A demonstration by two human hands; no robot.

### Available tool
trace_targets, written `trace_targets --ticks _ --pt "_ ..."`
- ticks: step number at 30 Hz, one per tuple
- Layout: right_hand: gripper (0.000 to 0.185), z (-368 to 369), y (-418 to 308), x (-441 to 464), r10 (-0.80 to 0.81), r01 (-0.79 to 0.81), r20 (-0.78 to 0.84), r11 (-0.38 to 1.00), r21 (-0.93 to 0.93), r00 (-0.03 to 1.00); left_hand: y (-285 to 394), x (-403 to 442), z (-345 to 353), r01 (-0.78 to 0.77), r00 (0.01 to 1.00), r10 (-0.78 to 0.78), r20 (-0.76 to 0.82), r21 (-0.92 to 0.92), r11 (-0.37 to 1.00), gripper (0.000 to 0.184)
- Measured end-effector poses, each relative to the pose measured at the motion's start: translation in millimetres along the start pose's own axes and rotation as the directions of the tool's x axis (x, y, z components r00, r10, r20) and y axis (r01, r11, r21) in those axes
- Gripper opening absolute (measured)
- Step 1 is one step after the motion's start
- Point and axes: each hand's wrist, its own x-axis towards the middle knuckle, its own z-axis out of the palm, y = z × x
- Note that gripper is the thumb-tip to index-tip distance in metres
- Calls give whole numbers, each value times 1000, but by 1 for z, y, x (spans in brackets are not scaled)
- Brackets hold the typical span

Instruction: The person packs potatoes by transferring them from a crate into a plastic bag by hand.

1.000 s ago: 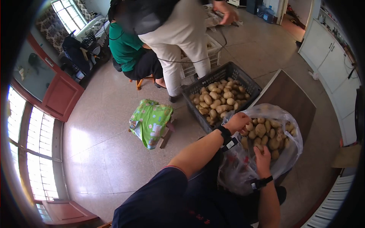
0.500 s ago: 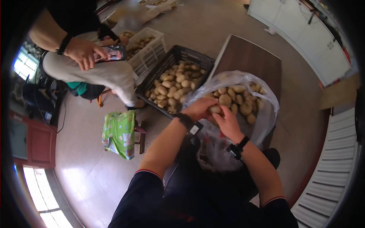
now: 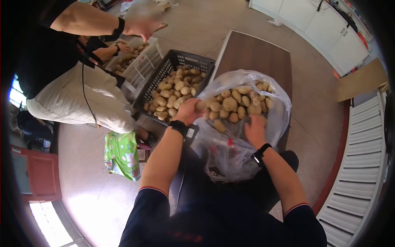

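My left hand [image 3: 189, 112] is closed around a potato [image 3: 200, 106] by the near right corner of a black plastic crate [image 3: 190, 61], which holds many potatoes [image 3: 179, 85]. Inside the clear plastic bag [image 3: 280, 119], my right hand [image 3: 256, 131] reaches down to the loose potatoes [image 3: 230, 104]. Its fingertips point away from me and are partly hidden among them, so I cannot see whether they grip one. The bag's mouth is spread wide, and its near part hangs toward my lap with something red showing on it.
The bag rests on a brown wooden table [image 3: 253, 51]. Behind the black crate stands a white crate [image 3: 146, 66] of potatoes, with another person's hand over it. A person in pale trousers [image 3: 88, 96] stands at the left, beside a stool with a green patterned cover [image 3: 122, 154].
My hands have parted: the left moved left toward the black crate with a potato, the right went down into the bag. The person at left, earlier seated with a phone, has risen.
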Motion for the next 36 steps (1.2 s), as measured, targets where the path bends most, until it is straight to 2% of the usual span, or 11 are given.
trace_targets --ticks 2,6,7,9,12,13,15,21,30,32,36 --pt "43 -6 14 8 48 -52 -37 993 -111 998 -49 70 -73 -647 737 564 373 632 427 22" --pt "46 -8 35 7 54 -65 -71 984 -167 996 -41 73 -80 -562 721 598 351 801 207 27" --pt "47 -6 39 5 100 -103 -24 979 -176 995 -33 64 -70 -392 903 430 -20 374 840 38" --pt "48 -2 44 2 145 -139 21 973 -185 989 -26 54 -63 -72 987 21 -157 -328 942 51" --pt "51 -5 44 -2 128 -107 71 964 -243 989 -31 58 -73 -261 953 228 -201 -158 952 55" --pt "50 -6 42 -3 189 -158 102 955 -252 977 -46 84 -100 -355 885 423 -194 306 883 54" --pt "50 -8 36 -5 249 -208 132 942 -262 960 -64 114 -129 -364 804 587 -95 701 613 54" --pt "51 -5 30 -18 199 -153 203 963 -222 959 -71 134 -153 -471 709 639 -299 474 744 49" --pt "53 1 29 -30 214 -180 231 971 -159 949 -79 139 -157 -532 604 789 114 794 293 17" --pt "53 -2 26 -31 246 -217 263 967 -134 933 -38 85 -97 -300 899 302 -316 57 952 20" --pt "53 3 29 -33 253 -250 211 967 -41 944 -8 44 -43 -134 937 24 -347 -295 946 27"
